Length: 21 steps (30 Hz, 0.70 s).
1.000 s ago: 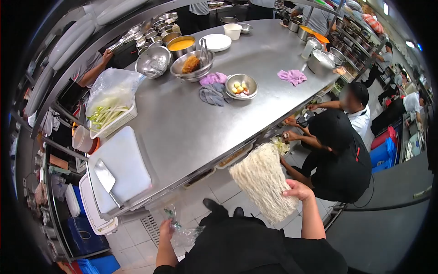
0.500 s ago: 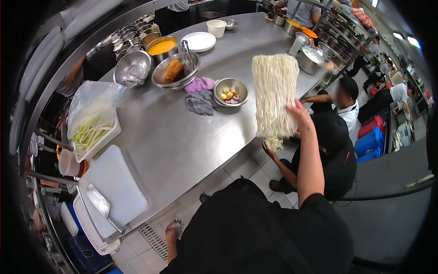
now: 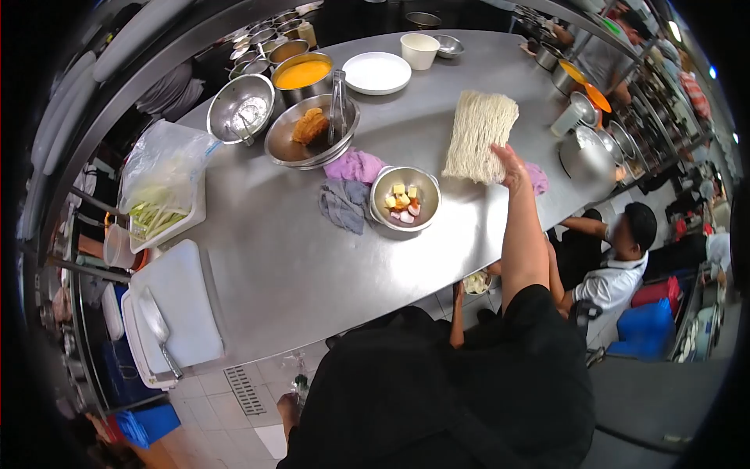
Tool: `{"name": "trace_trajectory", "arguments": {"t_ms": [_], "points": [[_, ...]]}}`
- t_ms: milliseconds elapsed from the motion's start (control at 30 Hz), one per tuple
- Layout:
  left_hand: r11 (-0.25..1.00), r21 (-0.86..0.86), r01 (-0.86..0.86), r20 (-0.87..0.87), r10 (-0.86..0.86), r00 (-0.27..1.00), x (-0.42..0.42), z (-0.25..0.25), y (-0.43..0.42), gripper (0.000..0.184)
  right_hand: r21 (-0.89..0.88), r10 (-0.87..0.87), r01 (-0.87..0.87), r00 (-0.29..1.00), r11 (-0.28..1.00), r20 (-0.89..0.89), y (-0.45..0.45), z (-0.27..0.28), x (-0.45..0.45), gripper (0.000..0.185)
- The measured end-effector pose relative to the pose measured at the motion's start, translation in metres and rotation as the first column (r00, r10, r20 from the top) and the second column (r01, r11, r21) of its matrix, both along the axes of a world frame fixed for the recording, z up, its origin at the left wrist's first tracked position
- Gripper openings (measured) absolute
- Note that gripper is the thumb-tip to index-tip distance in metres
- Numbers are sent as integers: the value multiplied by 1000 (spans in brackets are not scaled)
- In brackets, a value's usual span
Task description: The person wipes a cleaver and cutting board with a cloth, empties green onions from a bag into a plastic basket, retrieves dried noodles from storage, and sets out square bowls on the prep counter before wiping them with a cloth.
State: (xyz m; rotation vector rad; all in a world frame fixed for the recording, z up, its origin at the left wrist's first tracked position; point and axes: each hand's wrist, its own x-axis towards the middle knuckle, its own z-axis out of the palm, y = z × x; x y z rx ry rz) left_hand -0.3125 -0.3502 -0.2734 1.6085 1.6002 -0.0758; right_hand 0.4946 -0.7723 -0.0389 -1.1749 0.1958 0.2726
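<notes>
My right hand (image 3: pixel 512 166) reaches out over the steel table, closed on the near right edge of a flat pale slab of dried noodles (image 3: pixel 482 134). The slab is tilted; whether it touches the tabletop I cannot tell. A steel bowl (image 3: pixel 377 205) with yellow cubes and pinkish pieces sits nearer to me, left of the noodles. Low beside my body, below the table edge, my left hand (image 3: pixel 289 408) is closed around something clear and shiny with a dark green part, mostly hidden and too unclear to name.
The steel table (image 3: pixel 289 289) carries a bowl with tongs (image 3: pixel 337 113), a pot of orange liquid (image 3: pixel 303 73), a white plate (image 3: pixel 377 73) and cloths (image 3: pixel 341 205). At left are a vegetable tray (image 3: pixel 197 211) and a cutting board (image 3: pixel 187 293) with a cleaver. A person (image 3: pixel 613 277) crouches right.
My right hand has moved the noodle slab forward and lower over the table, and the slab has tilted away. The view has shifted; the left hand stays low by my side.
</notes>
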Motion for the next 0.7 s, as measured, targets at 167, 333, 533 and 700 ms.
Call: {"name": "trace_trajectory", "arguments": {"t_ms": [167,333,533,700], "points": [[996,-11,-89,-62,88,994,7,11,-30,13,-121,96,-108,990,987,-99,12,-46,32,44],[990,-14,-137,38,138,990,25,45,-54,11,-859,258,-158,966,487,-32,7,-76,67,54],[993,46,-110,39,108,993,24,41,-66,8,-988,248,155,958,-20,145,22,-47,31,64],[988,153,24,-145,-2,989,17,30,-61,12,-830,157,493,827,259,540,45,-1,-17,50]]}}
